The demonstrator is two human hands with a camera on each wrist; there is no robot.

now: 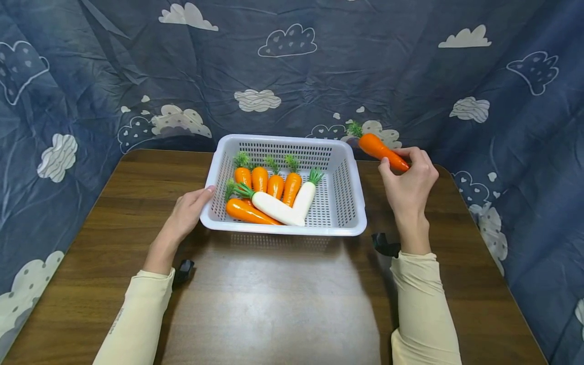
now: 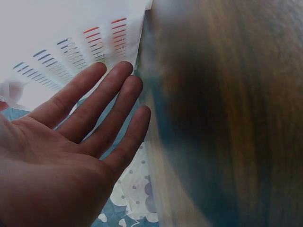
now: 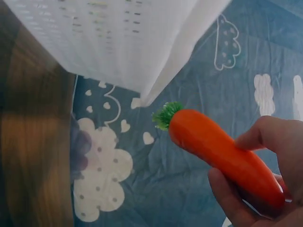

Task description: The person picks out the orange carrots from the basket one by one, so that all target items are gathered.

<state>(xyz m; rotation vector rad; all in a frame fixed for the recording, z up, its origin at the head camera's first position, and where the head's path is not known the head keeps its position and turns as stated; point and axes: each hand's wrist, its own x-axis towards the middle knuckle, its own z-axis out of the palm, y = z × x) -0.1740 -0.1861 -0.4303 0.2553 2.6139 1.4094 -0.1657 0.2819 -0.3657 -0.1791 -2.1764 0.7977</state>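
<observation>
A glossy orange carrot (image 1: 375,147) with a green tuft is pinched by its narrow end between thumb and fingers of my right hand (image 1: 412,177), raised to the right of a white plastic basket (image 1: 339,231). In the right wrist view the carrot (image 3: 220,156) points its tuft toward the basket's outer wall. My left hand (image 1: 188,210) is at the basket's left side, thumb on the rim. Its fingers (image 2: 97,106) are straight and spread against the outside. Inside the basket lie several carrots (image 1: 292,188) and two white radishes (image 1: 278,208) with green tops.
The basket stands toward the far edge of a brown wooden table (image 1: 274,304). Behind it hangs a dark blue curtain (image 1: 356,61) printed with clouds. Dark straps (image 1: 387,245) are on both wrists, beside cream sleeves (image 1: 422,304).
</observation>
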